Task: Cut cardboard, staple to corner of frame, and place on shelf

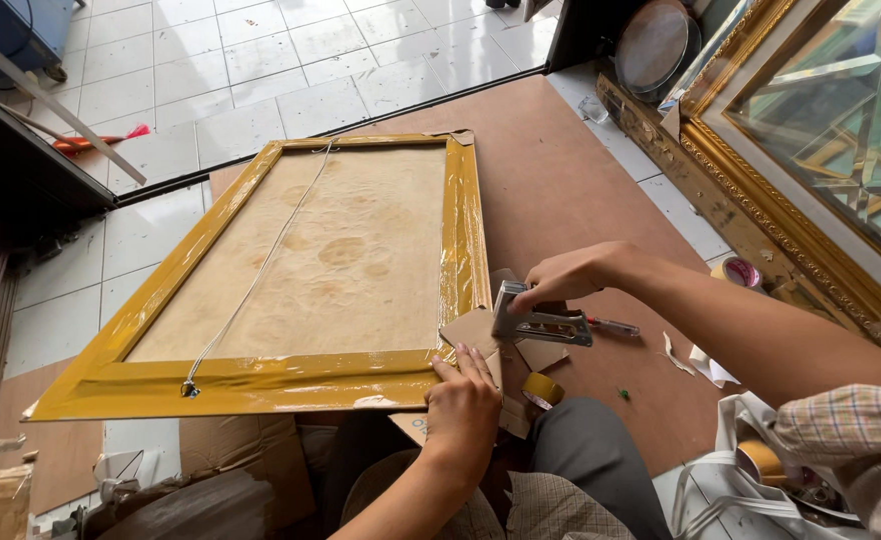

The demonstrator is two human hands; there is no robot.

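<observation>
A picture frame lies face down on the floor, its back edges covered in shiny yellow-brown tape, with a stained board in the middle and a hanging wire running across it. My left hand presses flat on a piece of cardboard at the frame's near right corner. My right hand grips a metal staple gun, held just right of that corner above the cardboard.
A roll of brown tape lies by my knee. A screwdriver rests on the brown floor board. Ornate gold frames with glass lean at the right. Another tape roll sits near them. White tiles lie beyond.
</observation>
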